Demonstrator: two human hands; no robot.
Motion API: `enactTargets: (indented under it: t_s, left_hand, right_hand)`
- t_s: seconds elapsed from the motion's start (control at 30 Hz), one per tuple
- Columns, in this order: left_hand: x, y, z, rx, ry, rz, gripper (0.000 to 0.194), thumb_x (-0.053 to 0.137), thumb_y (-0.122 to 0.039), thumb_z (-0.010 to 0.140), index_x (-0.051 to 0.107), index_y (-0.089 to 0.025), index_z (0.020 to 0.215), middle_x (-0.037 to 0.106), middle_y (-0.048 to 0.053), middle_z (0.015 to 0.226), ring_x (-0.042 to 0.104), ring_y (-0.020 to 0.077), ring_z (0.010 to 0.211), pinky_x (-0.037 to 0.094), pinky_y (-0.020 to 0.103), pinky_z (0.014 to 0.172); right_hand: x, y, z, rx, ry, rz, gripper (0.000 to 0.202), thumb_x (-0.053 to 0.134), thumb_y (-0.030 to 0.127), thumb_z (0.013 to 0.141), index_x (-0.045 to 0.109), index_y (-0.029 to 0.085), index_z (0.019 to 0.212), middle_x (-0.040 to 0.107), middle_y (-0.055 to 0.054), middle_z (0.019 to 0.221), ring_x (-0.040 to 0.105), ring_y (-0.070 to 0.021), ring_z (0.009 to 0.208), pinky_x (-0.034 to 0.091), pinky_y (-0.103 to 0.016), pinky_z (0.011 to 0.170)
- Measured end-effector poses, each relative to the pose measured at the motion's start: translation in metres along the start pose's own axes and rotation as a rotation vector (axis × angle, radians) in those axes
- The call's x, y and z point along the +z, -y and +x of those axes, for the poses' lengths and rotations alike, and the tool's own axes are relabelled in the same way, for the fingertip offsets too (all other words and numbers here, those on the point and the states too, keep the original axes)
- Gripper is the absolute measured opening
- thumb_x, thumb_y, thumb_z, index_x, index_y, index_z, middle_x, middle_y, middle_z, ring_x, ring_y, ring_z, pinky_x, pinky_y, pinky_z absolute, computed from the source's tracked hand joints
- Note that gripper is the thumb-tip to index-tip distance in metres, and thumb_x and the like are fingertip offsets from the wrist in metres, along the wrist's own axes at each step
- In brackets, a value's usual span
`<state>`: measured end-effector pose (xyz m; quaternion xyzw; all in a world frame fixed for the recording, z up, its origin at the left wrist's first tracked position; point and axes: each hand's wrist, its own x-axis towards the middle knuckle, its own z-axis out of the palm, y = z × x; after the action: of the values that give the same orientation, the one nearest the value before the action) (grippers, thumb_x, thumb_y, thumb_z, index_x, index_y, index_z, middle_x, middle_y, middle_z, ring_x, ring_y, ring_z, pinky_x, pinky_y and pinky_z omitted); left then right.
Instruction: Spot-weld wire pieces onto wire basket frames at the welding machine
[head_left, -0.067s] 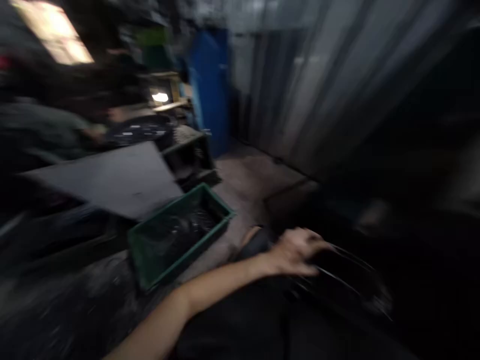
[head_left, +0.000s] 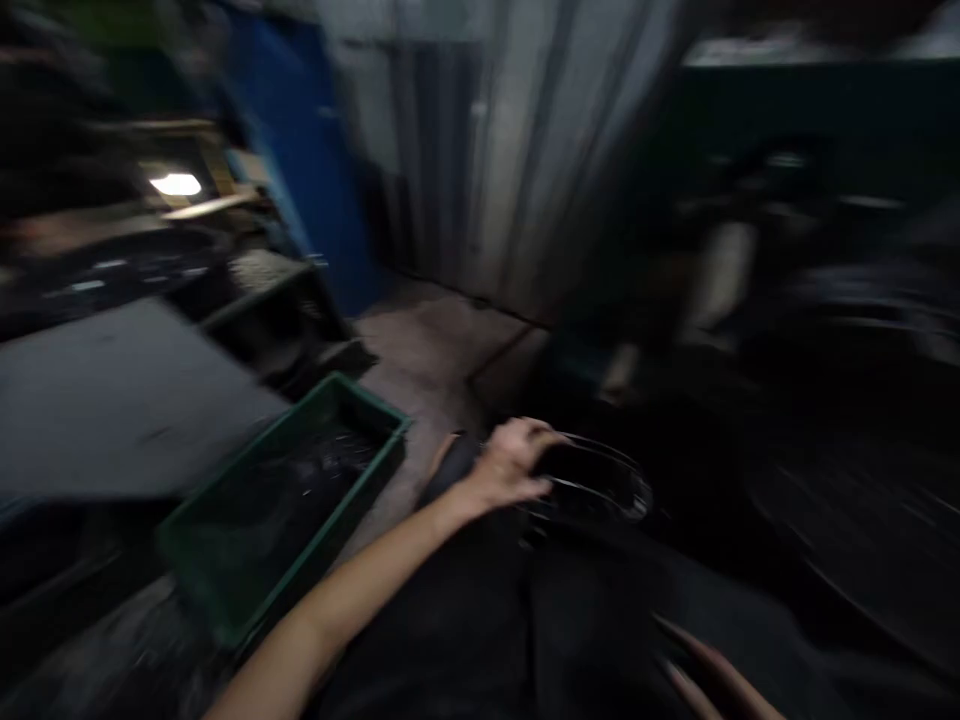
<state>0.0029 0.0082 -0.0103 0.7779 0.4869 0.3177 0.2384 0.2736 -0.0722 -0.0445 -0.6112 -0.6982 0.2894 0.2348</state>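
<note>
My left hand (head_left: 514, 462) reaches forward from the lower left, its fingers closed on the left end of a dark container (head_left: 592, 468) with a shiny rim. The container's inside is too dark to make out. At the lower right, part of my right hand (head_left: 701, 668) shows, its fingers extended over my dark clothing (head_left: 592, 620), with nothing visible between them. It is apart from the container. Motion blurs both hands.
A green crate (head_left: 285, 580) holding dark, shiny items stands on the left beside a grey panel (head_left: 120, 400). Behind are a blue panel (head_left: 307, 150), a corrugated wall (head_left: 495, 150) and floor (head_left: 420, 350). Dim equipment (head_left: 724, 270) stands at the right.
The view has swung right, so the crate and left hand sit further left. My right hand has come into view at the lower right. The left hand still holds the container.
</note>
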Motion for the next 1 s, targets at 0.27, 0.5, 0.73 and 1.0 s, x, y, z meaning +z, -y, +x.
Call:
enactTargets:
  t_s: [0.27, 0.5, 0.73, 1.0]
  left_hand:
    - [0.032, 0.011, 0.034, 0.121, -0.059, 0.01, 0.05, 0.062, -0.013, 0.069, 0.053, -0.022, 0.118, 0.052, 0.008, 0.117, 0.052, 0.0242, 0.113, 0.044, 0.042, 0.099]
    - [0.038, 0.003, 0.041, 0.156, 0.016, 0.089, 0.053, 0.063, -0.012, 0.069, 0.053, -0.022, 0.119, 0.052, 0.008, 0.118, 0.051, 0.0253, 0.113, 0.043, 0.044, 0.098]
    - [0.025, 0.006, 0.043, 0.102, 0.057, 0.069, 0.052, 0.063, -0.013, 0.069, 0.053, -0.021, 0.119, 0.051, 0.009, 0.12, 0.05, 0.0256, 0.115, 0.043, 0.044, 0.099]
    - [0.028, 0.013, 0.045, 0.082, 0.031, 0.009, 0.052, 0.063, -0.012, 0.068, 0.053, -0.022, 0.118, 0.052, 0.008, 0.119, 0.05, 0.0251, 0.115, 0.043, 0.043, 0.099]
  right_hand:
    - [-0.044, 0.013, -0.021, 0.195, -0.252, 0.158, 0.027, 0.057, 0.049, 0.08, 0.066, 0.024, 0.086, 0.071, -0.001, 0.081, 0.067, -0.018, 0.072, 0.053, -0.026, 0.067]
    - [-0.04, 0.05, 0.064, -0.129, -0.079, 0.221, 0.021, 0.054, 0.036, 0.086, 0.069, 0.021, 0.09, 0.072, -0.002, 0.088, 0.068, -0.0175, 0.082, 0.052, -0.026, 0.075]
    - [-0.033, 0.045, 0.095, -0.452, -0.097, -0.653, 0.043, 0.06, 0.027, 0.086, 0.057, 0.019, 0.127, 0.066, -0.007, 0.117, 0.068, -0.0186, 0.08, 0.046, -0.029, 0.062]
    - [-0.023, 0.039, 0.103, -0.586, -0.161, -0.694, 0.033, 0.055, 0.013, 0.084, 0.065, 0.022, 0.114, 0.071, -0.002, 0.105, 0.067, -0.0132, 0.072, 0.039, -0.028, 0.062]
